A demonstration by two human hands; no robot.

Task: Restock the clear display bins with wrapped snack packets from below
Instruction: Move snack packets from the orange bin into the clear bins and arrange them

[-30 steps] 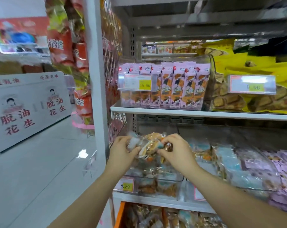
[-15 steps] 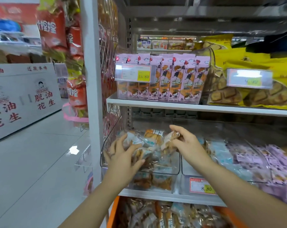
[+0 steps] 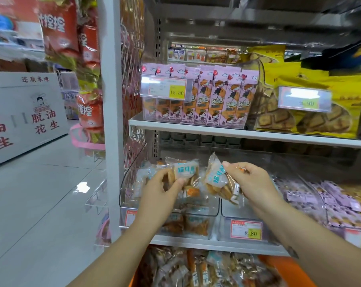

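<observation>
From where I sit, much of this is hard to read. The print on the wrappers is a blur of blue characters. My left forearm half covers the price label (image 3: 131, 217) on the front of the left clear bin (image 3: 200, 214), and the bottom edge cuts off the orange crate (image 3: 283, 266) of loose packets (image 3: 196, 270) under the shelf. The bins' clear walls nearly vanish against the stock, so I cannot tell where the back of either one ends. My left hand (image 3: 158, 191) shows me mostly its back. Its thumb presses on the front of a white-labelled packet (image 3: 184, 169) and the fingers curl behind, holding it above the left clear bin, over packets already lying inside. I cannot tell how many wrappers are in that grip, since more plastic bunches behind the hand. My right hand (image 3: 252, 181) pinches a second packet (image 3: 216, 177), tilted, with the thumb on top and the fingers curled beneath. It sits over the divide between the left clear bin and the neighbouring bin (image 3: 227, 212), which carries an 8.80 tag (image 3: 246, 229). The two held packets sit just beside each other; I cannot tell whether they touch. Further right lie purple packets (image 3: 330, 199), smeared by the lens.
</observation>
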